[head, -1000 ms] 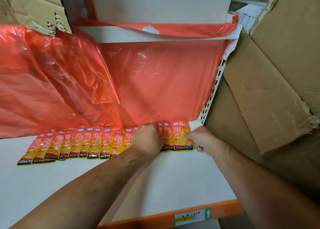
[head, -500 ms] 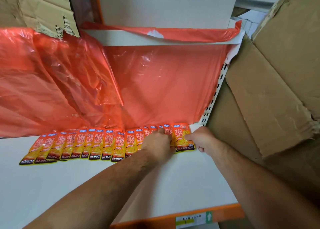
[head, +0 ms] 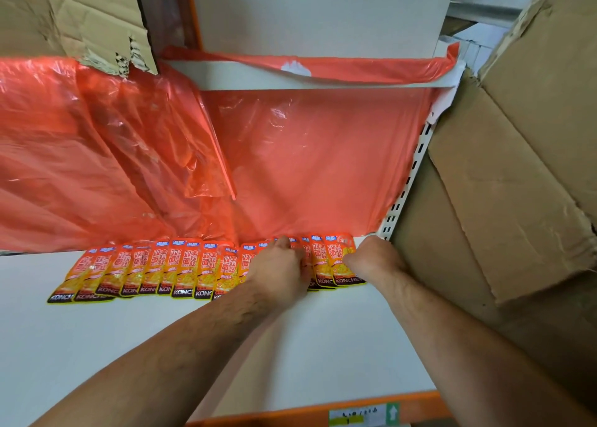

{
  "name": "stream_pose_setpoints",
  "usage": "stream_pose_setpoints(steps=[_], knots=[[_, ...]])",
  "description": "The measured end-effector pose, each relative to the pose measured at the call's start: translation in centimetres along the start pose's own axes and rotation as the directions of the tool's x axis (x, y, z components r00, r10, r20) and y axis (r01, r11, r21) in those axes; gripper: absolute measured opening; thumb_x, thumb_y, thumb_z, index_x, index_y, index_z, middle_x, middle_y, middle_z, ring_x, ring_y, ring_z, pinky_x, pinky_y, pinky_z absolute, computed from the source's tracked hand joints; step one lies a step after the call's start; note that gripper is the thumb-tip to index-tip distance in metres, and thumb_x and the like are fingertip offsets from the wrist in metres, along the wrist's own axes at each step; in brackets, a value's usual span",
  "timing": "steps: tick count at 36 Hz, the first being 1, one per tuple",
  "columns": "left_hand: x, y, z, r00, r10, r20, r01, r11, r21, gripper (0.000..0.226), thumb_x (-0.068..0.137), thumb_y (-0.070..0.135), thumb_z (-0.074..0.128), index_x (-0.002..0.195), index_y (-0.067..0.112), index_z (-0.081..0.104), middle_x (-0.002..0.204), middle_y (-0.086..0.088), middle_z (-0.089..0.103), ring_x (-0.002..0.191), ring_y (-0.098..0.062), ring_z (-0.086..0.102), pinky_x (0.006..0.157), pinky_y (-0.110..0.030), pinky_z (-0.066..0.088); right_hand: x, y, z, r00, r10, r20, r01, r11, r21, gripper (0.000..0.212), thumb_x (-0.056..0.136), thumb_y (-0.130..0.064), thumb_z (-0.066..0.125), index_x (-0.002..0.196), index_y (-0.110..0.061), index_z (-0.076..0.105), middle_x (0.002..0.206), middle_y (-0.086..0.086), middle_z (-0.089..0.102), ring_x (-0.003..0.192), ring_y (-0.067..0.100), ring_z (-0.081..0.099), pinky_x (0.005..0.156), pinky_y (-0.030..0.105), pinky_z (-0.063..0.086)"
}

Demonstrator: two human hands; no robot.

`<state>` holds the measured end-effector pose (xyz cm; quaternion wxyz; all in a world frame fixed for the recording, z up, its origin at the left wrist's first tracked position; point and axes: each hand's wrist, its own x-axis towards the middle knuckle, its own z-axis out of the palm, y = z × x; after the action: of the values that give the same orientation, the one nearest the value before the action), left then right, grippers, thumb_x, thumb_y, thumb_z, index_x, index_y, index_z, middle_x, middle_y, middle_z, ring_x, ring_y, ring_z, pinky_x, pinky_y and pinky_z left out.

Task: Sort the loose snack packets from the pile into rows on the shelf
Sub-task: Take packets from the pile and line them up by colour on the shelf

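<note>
I see free room on the white shelf (head: 97,346) before the packet row (head: 161,271). Red plastic sheet (head: 307,168) hangs behind; a cardboard box (head: 500,200) blocks the right side.

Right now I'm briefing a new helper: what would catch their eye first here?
A crumpled red plastic sheet hangs across the back of the white shelf. In front of it lies an overlapping row of orange snack packets, the left hand resting on it, the right hand at its right end.

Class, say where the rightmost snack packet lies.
In the head view, the rightmost packet lies at the shelf's back right, between the left hand and the right hand.
</note>
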<state>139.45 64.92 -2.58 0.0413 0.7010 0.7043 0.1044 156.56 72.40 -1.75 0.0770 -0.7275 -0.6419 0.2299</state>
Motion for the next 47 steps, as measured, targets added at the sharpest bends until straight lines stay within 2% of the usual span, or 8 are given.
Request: stream_pose_setpoints(steps=[3, 7, 13, 16, 20, 28, 39, 47], knots=[[-0.3, -0.2, -0.1, 1.000, -0.014, -0.019, 0.014, 1.000, 0.023, 0.034, 0.094, 0.042, 0.043, 0.113, 0.021, 0.062, 0.109, -0.007, 0.054, 0.108, -0.026, 0.052, 0.078, -0.033, 0.045, -0.3, -0.1, 0.2, 0.999, -0.033, -0.026, 0.031, 0.996, -0.085, 0.015, 0.079, -0.030, 0.060, 0.086, -0.019, 0.052, 0.096, 0.002, 0.063, 0.092, 0.028, 0.065, 0.066, 0.025, 0.043], [-0.6, -0.5, 0.1, 0.997, -0.002, -0.075, 0.007, 0.998, 0.067, 0.035, 0.090, 0.044, 0.044, 0.106, 0.021, 0.065, 0.104, -0.006, 0.057, 0.100, -0.026, 0.052, 0.074, -0.033, 0.042, -0.2, 0.2, 0.4, 0.996, -0.071, -0.053, 0.062, 0.986, -0.153, 0.019, 0.083, -0.036, 0.061, 0.089, -0.020, 0.053, 0.104, 0.003, 0.067, 0.095, 0.027, 0.066, 0.066, 0.026, 0.043], [-1.4, -0.6, 0.8, 0.994, -0.031, -0.106, 0.040, 0.996, 0.082, 0.054, 0.081, 0.053, 0.026, 0.109, 0.028, 0.065, 0.103, 0.001, 0.059, 0.100, -0.025, 0.052, 0.079, -0.035, 0.043, -0.4, 0.5, 0.8, 0.983, -0.125, -0.136, 0.101, 0.980, -0.172, 0.027, 0.085, -0.030, 0.058, 0.108, -0.015, 0.059, 0.111, 0.007, 0.066, 0.101, 0.031, 0.065, 0.068, 0.028, 0.042], [-2.1, -0.6, 0.7, 0.990, -0.056, -0.129, 0.067, 0.994, 0.082, 0.046, 0.082, 0.052, 0.034, 0.108, 0.030, 0.063, 0.107, 0.005, 0.059, 0.102, -0.024, 0.051, 0.084, -0.037, 0.043, -0.6, 0.6, 1.1, 0.968, -0.184, -0.169, 0.161, 0.977, -0.140, 0.028, 0.086, -0.027, 0.056, 0.111, -0.016, 0.060, 0.113, 0.007, 0.063, 0.103, 0.032, 0.063, 0.074, 0.033, 0.047], [-3.6, -0.8, 0.3, 0.985, -0.107, -0.139, 0.118, 0.990, 0.079, 0.044, 0.082, 0.052, 0.039, 0.112, 0.030, 0.062, 0.113, 0.005, 0.061, 0.107, -0.024, 0.051, 0.090, -0.038, 0.041, -1.8, 0.4, 1.6, 0.923, -0.331, -0.196, 0.308, 0.941, -0.141, 0.036, 0.088, -0.036, 0.056, 0.119, -0.019, 0.062, 0.118, 0.006, 0.062, 0.115, 0.030, 0.052, 0.089, 0.037, 0.047], [-7.9, -3.9, -2.0, 0.977, -0.204, -0.068, 0.208, 0.976, 0.061, 0.064, 0.082, 0.055, 0.033, 0.140, 0.029, 0.045, 0.146, 0.001, 0.045, 0.137, -0.022, 0.035, 0.114, -0.046, 0.027, -7.0, -3.6, 3.7, 0.824, -0.565, -0.035, 0.541, 0.804, -0.246, 0.059, 0.088, -0.050, 0.051, 0.144, -0.033, 0.044, 0.148, -0.005, 0.043, 0.137, 0.023, 0.035, 0.114, 0.040, 0.029], [-21.2, -14.7, -5.9, 0.923, -0.382, -0.044, 0.385, 0.916, 0.115, 0.060, 0.094, 0.054, 0.031, 0.150, 0.029, 0.032, 0.159, 0.001, 0.029, 0.146, -0.023, 0.022, 0.117, -0.048, 0.019, -19.3, -13.0, 9.4, 0.715, -0.690, 0.110, 0.694, 0.680, -0.236, 0.061, 0.090, -0.052, 0.052, 0.147, -0.032, 0.042, 0.153, -0.005, 0.039, 0.139, 0.023, 0.032, 0.114, 0.039, 0.030], [-33.1, -23.3, -8.9, 0.849, -0.511, -0.138, 0.522, 0.850, 0.064, 0.059, 0.092, 0.054, 0.038, 0.145, 0.029, 0.040, 0.154, 0.001, 0.036, 0.143, -0.024, 0.028, 0.115, -0.045, 0.023, -29.8, -21.0, 15.4, 0.603, -0.772, 0.204, 0.798, 0.574, -0.184, 0.063, 0.090, -0.050, 0.052, 0.149, -0.033, 0.038, 0.156, -0.003, 0.033, 0.143, 0.023, 0.026, 0.115, 0.039, 0.030]])
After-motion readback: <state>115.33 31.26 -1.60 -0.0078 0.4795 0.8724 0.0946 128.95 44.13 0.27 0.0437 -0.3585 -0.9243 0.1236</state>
